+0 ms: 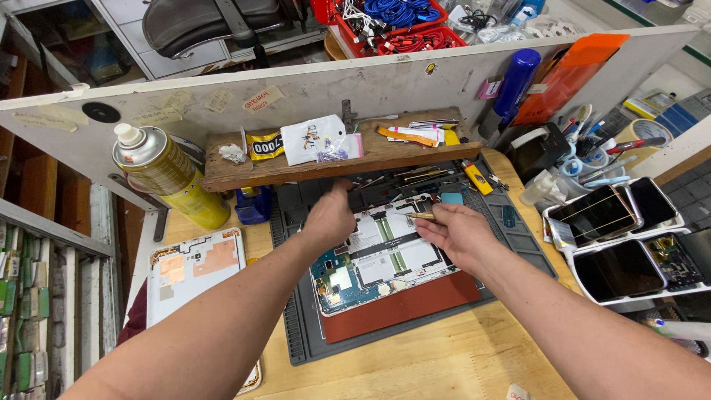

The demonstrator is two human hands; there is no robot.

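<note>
Head view. Opened tablet (385,255) lies face down at the middle of a dark grey work mat (296,326), its circuit board and white shielding exposed; its near edge overlaps a red-brown pad (404,307) on the same mat.

Left hand (329,218) rests on the far-left part of the tablet, knuckles up, fingers curled downward and reaching toward the mat's far tray. Cannot tell whether it grips anything; the fingertips are hidden under the hand.

Right hand (455,233) sits over the tablet's right side, thumb and forefinger pinched tight on a slim yellow-handled tool (421,216) whose tip points left across the tablet's far edge.

Left of the mat, a white back cover (194,274) lies flat on the wooden bench. Far left, a yellow spray can (170,178) stands upright. A wooden shelf (296,170) runs across the far side, carrying small packets and parts. Right, white trays (629,252) hold dark phone screens, well apart from both hands.
</note>
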